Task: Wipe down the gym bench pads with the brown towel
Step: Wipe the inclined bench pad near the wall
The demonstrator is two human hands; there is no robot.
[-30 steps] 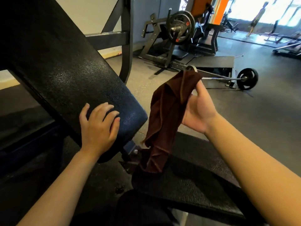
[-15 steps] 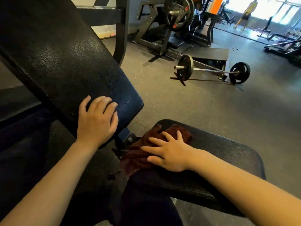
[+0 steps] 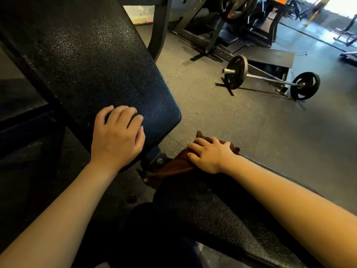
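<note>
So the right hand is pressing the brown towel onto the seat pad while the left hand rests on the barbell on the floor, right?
Not quite. In the head view the left hand rests on the backrest pad, not the barbell, which lies untouched on the floor. The right hand does press the brown towel onto the seat pad.

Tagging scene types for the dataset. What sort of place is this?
A gym, almost certainly. A barbell loaded with black round weight plates lies on the grey speckled rubber floor, a black steel plate-loaded machine stands behind, and the hands work on a black textured vinyl bench pad.

A gym: padded bench [image 3: 92, 60], loaded barbell [image 3: 270, 78] on rubber floor [image 3: 241, 132], weight machines [image 3: 231, 20] behind
</note>
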